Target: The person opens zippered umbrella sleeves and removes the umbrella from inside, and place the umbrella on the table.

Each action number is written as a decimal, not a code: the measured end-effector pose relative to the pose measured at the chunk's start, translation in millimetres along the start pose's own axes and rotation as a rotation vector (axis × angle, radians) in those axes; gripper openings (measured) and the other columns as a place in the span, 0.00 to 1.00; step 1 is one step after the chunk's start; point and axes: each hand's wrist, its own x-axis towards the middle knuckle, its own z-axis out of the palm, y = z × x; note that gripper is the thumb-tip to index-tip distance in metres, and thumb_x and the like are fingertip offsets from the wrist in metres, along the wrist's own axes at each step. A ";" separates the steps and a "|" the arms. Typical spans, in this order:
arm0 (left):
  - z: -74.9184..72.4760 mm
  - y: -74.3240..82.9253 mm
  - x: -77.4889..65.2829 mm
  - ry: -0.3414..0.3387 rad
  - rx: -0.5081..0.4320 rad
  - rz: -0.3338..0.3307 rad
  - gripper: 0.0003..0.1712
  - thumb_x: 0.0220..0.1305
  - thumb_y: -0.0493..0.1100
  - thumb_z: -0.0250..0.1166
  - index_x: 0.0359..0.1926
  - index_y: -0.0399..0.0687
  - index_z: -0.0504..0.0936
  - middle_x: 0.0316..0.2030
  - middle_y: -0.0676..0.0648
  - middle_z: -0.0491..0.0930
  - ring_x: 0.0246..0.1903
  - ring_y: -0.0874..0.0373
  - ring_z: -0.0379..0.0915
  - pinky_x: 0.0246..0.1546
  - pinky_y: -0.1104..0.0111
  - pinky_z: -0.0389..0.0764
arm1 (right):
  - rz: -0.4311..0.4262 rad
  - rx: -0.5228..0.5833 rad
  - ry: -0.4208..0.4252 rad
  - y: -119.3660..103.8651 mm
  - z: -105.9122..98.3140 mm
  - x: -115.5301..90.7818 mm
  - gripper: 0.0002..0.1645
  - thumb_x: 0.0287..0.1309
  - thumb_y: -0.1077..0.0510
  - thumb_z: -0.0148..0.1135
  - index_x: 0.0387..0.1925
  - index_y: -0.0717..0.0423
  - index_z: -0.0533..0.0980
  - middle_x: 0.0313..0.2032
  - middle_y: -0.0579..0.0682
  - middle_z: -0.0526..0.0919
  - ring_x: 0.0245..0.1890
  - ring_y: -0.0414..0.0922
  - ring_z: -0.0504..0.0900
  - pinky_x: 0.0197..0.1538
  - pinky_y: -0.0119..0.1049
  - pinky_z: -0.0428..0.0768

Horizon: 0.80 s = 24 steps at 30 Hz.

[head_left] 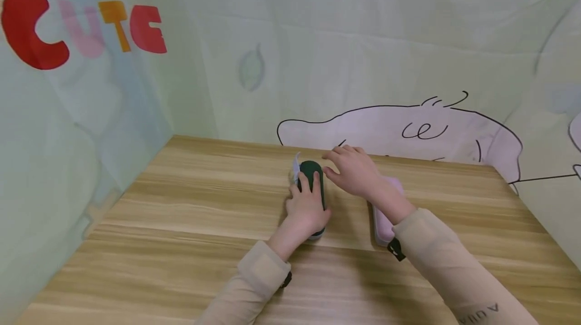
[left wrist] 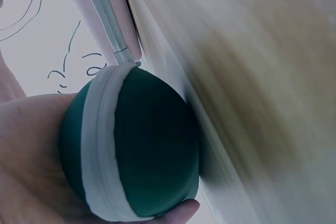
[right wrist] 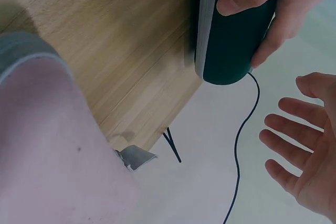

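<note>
A dark green zippered case point(head_left: 311, 169) with a pale grey zipper band lies lengthwise on the wooden table. My left hand point(head_left: 306, 209) grips it from above, with the thumb on its right side and some fingers over its top and left. In the left wrist view the rounded end of the green case point(left wrist: 157, 145) shows close up. My right hand point(head_left: 354, 171) hovers between the two cases, fingers spread and holding nothing. Partly hidden under the right forearm is a pink zippered case point(head_left: 383, 221); the right wrist view shows this pink case point(right wrist: 58, 145) large at left.
The wooden table point(head_left: 181, 214) reaches back to a printed cloth wall point(head_left: 218, 62). Beside the green case's far left side stands a small pale bluish piece point(head_left: 296, 167), its kind unclear. A black tab point(head_left: 396, 249) sits at the pink case's near end.
</note>
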 end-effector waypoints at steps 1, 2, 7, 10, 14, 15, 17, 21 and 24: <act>-0.3 0.1 -0.1 -0.003 -0.002 0.001 0.50 0.64 0.59 0.60 0.76 0.50 0.43 0.74 0.33 0.41 0.68 0.32 0.51 0.52 0.48 0.76 | 0.001 0.003 -0.006 0.0 1.1 1.9 0.21 0.65 0.48 0.57 0.54 0.54 0.78 0.52 0.53 0.83 0.55 0.54 0.79 0.61 0.55 0.71; -0.5 0.2 -0.2 -0.004 -0.002 0.001 0.50 0.64 0.59 0.59 0.76 0.50 0.43 0.74 0.33 0.41 0.68 0.33 0.51 0.52 0.47 0.76 | 0.001 0.007 -0.014 -0.2 2.3 3.9 0.21 0.65 0.48 0.57 0.54 0.54 0.78 0.52 0.53 0.83 0.55 0.54 0.79 0.61 0.55 0.71; -0.9 0.8 -0.2 -0.004 0.007 -0.002 0.50 0.64 0.60 0.59 0.76 0.51 0.43 0.74 0.33 0.41 0.68 0.33 0.52 0.52 0.48 0.76 | 0.001 0.041 -0.056 -2.2 8.4 13.5 0.21 0.66 0.48 0.56 0.54 0.54 0.78 0.53 0.54 0.82 0.54 0.55 0.79 0.59 0.57 0.72; -0.5 0.0 0.3 -0.010 0.008 -0.006 0.50 0.64 0.60 0.59 0.77 0.52 0.42 0.75 0.33 0.40 0.68 0.32 0.51 0.52 0.48 0.76 | 0.003 0.076 -0.087 -4.8 12.3 19.0 0.21 0.66 0.48 0.55 0.54 0.54 0.77 0.53 0.55 0.82 0.55 0.56 0.79 0.59 0.57 0.72; -0.2 -2.5 0.8 -0.013 -0.005 -0.016 0.50 0.64 0.60 0.59 0.77 0.51 0.41 0.75 0.33 0.39 0.68 0.32 0.50 0.52 0.48 0.77 | 0.002 0.127 -0.121 -8.8 16.5 25.7 0.21 0.67 0.49 0.54 0.55 0.55 0.77 0.56 0.55 0.81 0.57 0.56 0.78 0.61 0.58 0.71; -0.1 -3.0 1.0 -0.012 -0.007 -0.016 0.50 0.64 0.60 0.59 0.77 0.51 0.41 0.75 0.33 0.38 0.68 0.31 0.50 0.52 0.48 0.77 | 0.002 0.134 -0.124 -9.3 17.5 27.1 0.21 0.67 0.49 0.54 0.55 0.55 0.77 0.56 0.55 0.80 0.57 0.56 0.77 0.61 0.57 0.71; -0.4 -3.6 1.0 -0.009 -0.011 -0.013 0.50 0.64 0.59 0.59 0.77 0.51 0.42 0.75 0.32 0.38 0.68 0.31 0.50 0.52 0.47 0.77 | 0.000 0.141 -0.123 -10.1 18.8 29.4 0.21 0.67 0.49 0.54 0.55 0.55 0.77 0.56 0.55 0.80 0.57 0.56 0.77 0.60 0.57 0.71; 0.0 -2.1 0.3 -0.007 -0.005 -0.007 0.50 0.64 0.59 0.59 0.76 0.50 0.42 0.74 0.32 0.39 0.68 0.31 0.50 0.52 0.47 0.76 | -0.011 0.147 -0.122 -9.8 20.4 30.9 0.19 0.67 0.51 0.54 0.55 0.54 0.77 0.57 0.55 0.80 0.57 0.56 0.77 0.59 0.56 0.73; 2.4 1.5 -1.1 -0.004 0.007 0.006 0.49 0.64 0.59 0.59 0.76 0.50 0.44 0.74 0.33 0.40 0.68 0.31 0.51 0.51 0.47 0.77 | -0.023 0.159 -0.125 -8.5 22.0 29.4 0.18 0.67 0.55 0.53 0.54 0.55 0.78 0.56 0.56 0.80 0.55 0.56 0.78 0.56 0.54 0.75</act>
